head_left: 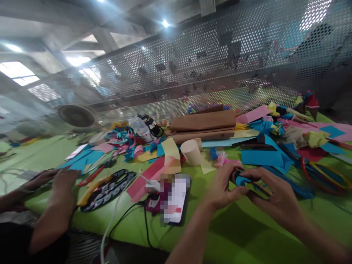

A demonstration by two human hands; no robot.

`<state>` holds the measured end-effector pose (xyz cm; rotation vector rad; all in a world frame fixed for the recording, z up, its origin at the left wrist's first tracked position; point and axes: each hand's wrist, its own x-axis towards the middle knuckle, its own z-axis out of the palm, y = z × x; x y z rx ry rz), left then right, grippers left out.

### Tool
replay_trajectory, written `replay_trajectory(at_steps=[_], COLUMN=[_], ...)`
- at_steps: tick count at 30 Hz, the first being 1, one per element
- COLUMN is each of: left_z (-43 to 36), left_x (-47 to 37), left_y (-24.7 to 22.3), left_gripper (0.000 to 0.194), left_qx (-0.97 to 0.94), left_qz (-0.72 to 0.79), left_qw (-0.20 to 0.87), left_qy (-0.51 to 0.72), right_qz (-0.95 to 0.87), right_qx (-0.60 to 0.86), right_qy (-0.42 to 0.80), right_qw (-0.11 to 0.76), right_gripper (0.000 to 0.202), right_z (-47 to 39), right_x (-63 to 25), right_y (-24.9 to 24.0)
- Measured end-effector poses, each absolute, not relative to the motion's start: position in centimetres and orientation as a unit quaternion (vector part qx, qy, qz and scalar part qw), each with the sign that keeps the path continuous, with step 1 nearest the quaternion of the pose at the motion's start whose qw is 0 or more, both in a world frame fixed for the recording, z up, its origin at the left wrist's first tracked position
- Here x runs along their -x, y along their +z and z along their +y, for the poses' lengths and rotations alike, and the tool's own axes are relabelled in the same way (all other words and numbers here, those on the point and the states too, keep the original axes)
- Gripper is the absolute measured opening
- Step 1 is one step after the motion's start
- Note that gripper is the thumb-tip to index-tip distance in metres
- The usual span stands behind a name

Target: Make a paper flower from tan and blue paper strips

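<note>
Between my two hands, just above the green table, is a small bent or rolled blue piece of sheet material [242, 179]. My left hand [222, 187] pinches it from the left, thumb below and fingers curled behind. From the right, my right hand [276, 192] grips it with thumb and fingertips. A thin tan stick [262, 189] shows between the right fingers; whether it joins the blue piece I cannot tell. Just beyond the left hand lies a crumpled pink scrap [227, 160]. Flat blue sheets [261, 157] lie beyond the right hand.
A phone [177, 198] with cables lies left of my hands on the green table [220, 238]. Around are a cream roll [190, 152], brown sheets [203, 121], colourful hoops [324, 176] and scissors [103, 167]. A co-worker's hands [64, 179] rest at left. Perforated metal panels stand behind.
</note>
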<state>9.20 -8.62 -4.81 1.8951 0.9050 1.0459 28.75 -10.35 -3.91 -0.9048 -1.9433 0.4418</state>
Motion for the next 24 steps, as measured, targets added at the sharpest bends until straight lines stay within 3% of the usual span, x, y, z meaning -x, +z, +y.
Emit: replay_trajectory(at_steps=[14,24], left_z=[-8.74,-8.74], left_x=[-9.20,-9.36], left_y=[-4.69,-4.24], left_gripper=[0.060,0.061], left_qx=[-0.744,-0.713], left_qz=[0.344,0.310], left_qw=[0.391,0.487], left_qy=[0.419,0.397], right_qz=[-0.784,-0.777], right_qx=[0.377,0.377], right_qy=[0.158,0.179], right_qw=[0.467,0.472], right_gripper=[0.035,0.033], right_z=[-10.66,-10.57], right_x=[-28.27,-28.12], right_y=[-4.46,-4.35])
